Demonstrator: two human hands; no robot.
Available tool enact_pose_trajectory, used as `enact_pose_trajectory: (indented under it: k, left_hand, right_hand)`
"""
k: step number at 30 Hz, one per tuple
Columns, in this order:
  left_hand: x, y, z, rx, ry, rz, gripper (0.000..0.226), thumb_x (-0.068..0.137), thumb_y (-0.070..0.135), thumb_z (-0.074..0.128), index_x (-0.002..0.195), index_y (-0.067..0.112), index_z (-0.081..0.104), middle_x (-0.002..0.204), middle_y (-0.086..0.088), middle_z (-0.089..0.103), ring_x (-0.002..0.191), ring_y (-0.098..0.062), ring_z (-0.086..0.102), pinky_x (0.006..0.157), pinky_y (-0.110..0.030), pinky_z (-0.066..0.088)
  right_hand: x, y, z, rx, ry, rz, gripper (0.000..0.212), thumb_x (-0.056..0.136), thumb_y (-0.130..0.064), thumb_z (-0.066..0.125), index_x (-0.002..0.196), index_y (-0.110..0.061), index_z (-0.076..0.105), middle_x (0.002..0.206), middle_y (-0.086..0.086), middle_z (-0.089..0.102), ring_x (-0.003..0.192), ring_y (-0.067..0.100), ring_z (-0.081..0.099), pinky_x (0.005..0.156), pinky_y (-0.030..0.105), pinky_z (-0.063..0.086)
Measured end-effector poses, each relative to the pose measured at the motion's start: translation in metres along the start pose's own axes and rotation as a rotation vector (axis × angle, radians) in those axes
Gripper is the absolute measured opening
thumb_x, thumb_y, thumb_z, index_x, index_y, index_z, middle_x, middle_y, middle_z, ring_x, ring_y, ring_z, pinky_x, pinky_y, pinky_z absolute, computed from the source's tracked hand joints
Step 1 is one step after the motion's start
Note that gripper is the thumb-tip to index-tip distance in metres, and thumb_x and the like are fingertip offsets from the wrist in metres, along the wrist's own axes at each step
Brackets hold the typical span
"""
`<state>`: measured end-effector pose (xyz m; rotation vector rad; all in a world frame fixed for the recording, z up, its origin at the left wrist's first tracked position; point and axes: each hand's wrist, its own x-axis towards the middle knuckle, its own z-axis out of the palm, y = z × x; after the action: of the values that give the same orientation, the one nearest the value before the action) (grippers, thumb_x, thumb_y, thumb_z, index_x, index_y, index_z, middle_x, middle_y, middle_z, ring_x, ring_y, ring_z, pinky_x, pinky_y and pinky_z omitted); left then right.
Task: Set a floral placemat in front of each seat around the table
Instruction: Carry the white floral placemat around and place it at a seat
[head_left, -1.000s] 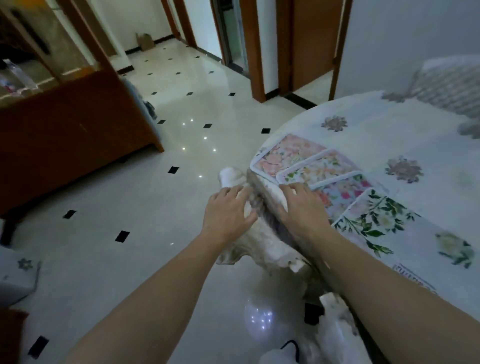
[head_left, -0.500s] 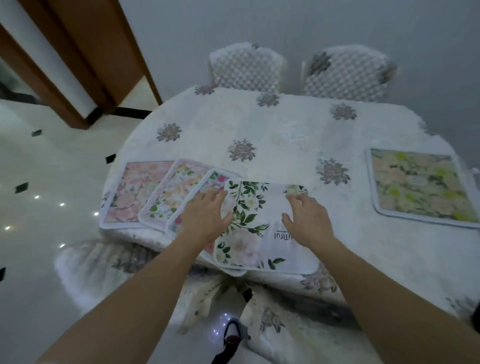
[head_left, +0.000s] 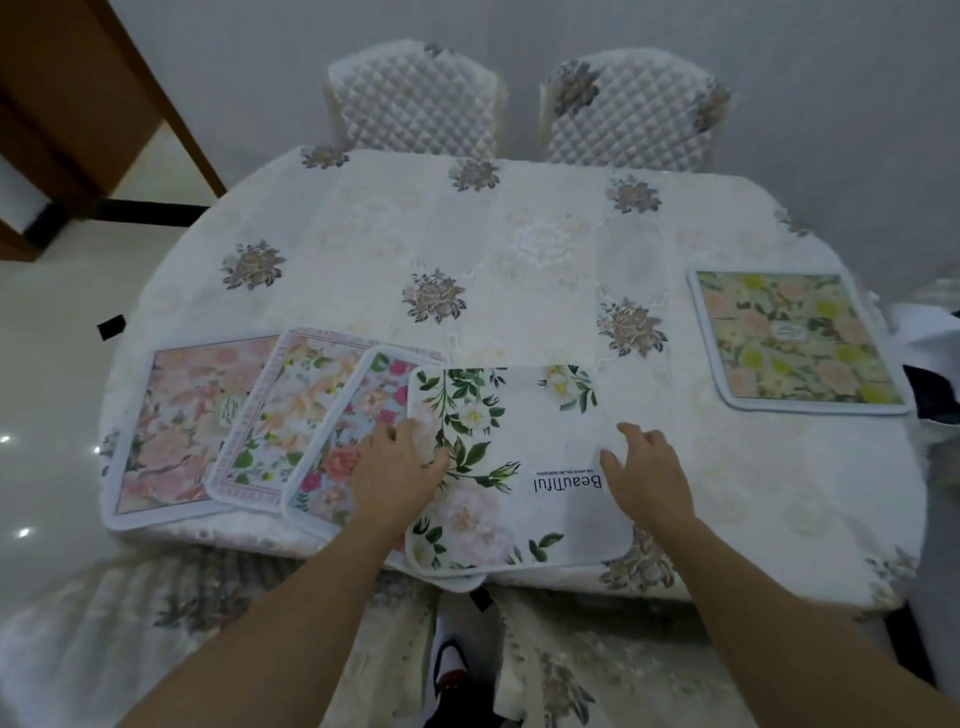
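Several floral placemats lie fanned and overlapping at the near edge of the round table (head_left: 545, 249). On top is a white mat with green leaves and the word "Beautiful" (head_left: 511, 462). Under it, to the left, are a mat with pink roses (head_left: 358, 431), a pale bordered mat (head_left: 280, 410) and a peach mat (head_left: 176, 426). A yellow-green mat (head_left: 795, 340) lies alone at the right edge. My left hand (head_left: 397, 467) rests flat on the white mat's left side. My right hand (head_left: 647, 475) rests spread on its right side.
Two quilted white chairs (head_left: 415, 98) (head_left: 628, 104) stand at the far side against the wall. Covered seats (head_left: 156, 613) sit under the near edge. A wooden door frame (head_left: 130, 88) and glossy floor (head_left: 47, 364) are at the left.
One second ago both hands were on a chair cover beside the table's edge. My view has swung to face the table, and both hands now lie on the top white mat.
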<state>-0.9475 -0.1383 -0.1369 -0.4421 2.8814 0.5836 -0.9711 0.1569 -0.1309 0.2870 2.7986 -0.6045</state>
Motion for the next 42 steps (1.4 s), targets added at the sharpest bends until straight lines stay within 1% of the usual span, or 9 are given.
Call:
enact_pose_trajectory:
  k: [6,15,19,22,25,29,34,38,42]
  left_hand:
    - [0.007,-0.002,0.016,-0.067,-0.006,-0.092,0.065,0.088,0.052,0.059,0.134,0.008,0.044,0.122,-0.016,0.049,0.107,-0.032,0.052,0.087,-0.039,0.046]
    - [0.019,-0.005,0.027,-0.173,-0.031,-0.2,0.044,0.089,0.041,0.063,0.115,0.009,0.047,0.107,-0.01,0.056,0.092,-0.026,0.056,0.072,-0.035,0.047]
    - [0.022,-0.01,0.033,-0.178,-0.067,-0.195,0.032,0.095,0.04,0.055,0.101,0.01,0.047,0.086,-0.008,0.06,0.075,-0.025,0.057,0.063,-0.036,0.047]
    - [0.023,-0.013,0.034,-0.206,-0.068,-0.18,0.028,0.099,0.038,0.049,0.094,0.012,0.043,0.077,-0.005,0.054,0.067,-0.024,0.053,0.058,-0.034,0.039]
    - [0.023,-0.013,0.033,-0.24,-0.062,-0.17,0.026,0.101,0.038,0.045,0.096,0.012,0.044,0.074,-0.003,0.054,0.068,-0.024,0.054,0.058,-0.035,0.039]
    - [0.024,-0.006,0.022,-0.333,-0.072,-0.154,0.027,0.103,0.035,0.041,0.104,0.008,0.042,0.077,-0.006,0.057,0.067,-0.024,0.055,0.057,-0.035,0.04]
    - [0.026,0.004,-0.014,-0.451,-0.046,-0.082,0.025,0.103,0.036,0.039,0.114,0.013,0.041,0.077,-0.003,0.057,0.065,-0.02,0.054,0.055,-0.033,0.039]
    - [0.025,0.025,-0.054,-0.543,0.017,-0.013,0.023,0.103,0.034,0.04,0.106,0.012,0.047,0.075,-0.002,0.052,0.062,-0.016,0.048,0.054,-0.033,0.037]
    - [0.024,0.041,-0.092,-0.619,0.067,0.033,0.027,0.104,0.034,0.04,0.1,0.009,0.048,0.084,-0.007,0.056,0.073,-0.022,0.053,0.062,-0.034,0.04]
  right_hand:
    - [0.015,-0.008,0.021,0.09,-0.048,0.089,0.047,0.095,-0.032,0.049,0.138,-0.013,0.043,0.126,0.019,0.047,0.107,0.037,0.051,0.086,0.043,0.044]
    - [0.028,-0.013,0.029,0.21,-0.017,0.252,0.048,0.09,-0.023,0.055,0.133,-0.003,0.049,0.125,0.024,0.052,0.115,0.039,0.049,0.099,0.045,0.04]
    - [0.036,-0.012,0.03,0.359,-0.037,0.343,0.043,0.087,-0.032,0.056,0.125,-0.012,0.05,0.12,0.016,0.056,0.1,0.033,0.058,0.087,0.043,0.049]
    - [0.04,-0.011,0.03,0.468,-0.082,0.389,0.027,0.093,-0.03,0.054,0.111,-0.01,0.051,0.1,0.006,0.056,0.089,0.026,0.055,0.073,0.034,0.042]
    - [0.039,-0.013,0.034,0.528,-0.123,0.353,0.029,0.097,-0.031,0.048,0.102,-0.004,0.057,0.098,0.012,0.061,0.087,0.028,0.056,0.074,0.035,0.043]
    - [0.027,-0.019,0.026,0.539,-0.115,0.281,0.036,0.101,-0.032,0.043,0.118,-0.002,0.054,0.118,0.017,0.058,0.105,0.031,0.055,0.092,0.04,0.043]
    - [0.02,-0.036,-0.017,0.52,-0.036,0.182,0.044,0.103,-0.026,0.041,0.13,0.008,0.046,0.134,0.024,0.05,0.125,0.035,0.046,0.101,0.037,0.035]
    - [0.018,-0.052,-0.059,0.548,0.034,0.089,0.042,0.103,-0.027,0.041,0.129,0.005,0.049,0.126,0.022,0.055,0.122,0.034,0.049,0.092,0.034,0.037]
    - [0.016,-0.064,-0.094,0.615,0.127,-0.008,0.032,0.102,-0.026,0.044,0.123,-0.006,0.056,0.111,0.01,0.061,0.108,0.028,0.056,0.084,0.031,0.039]
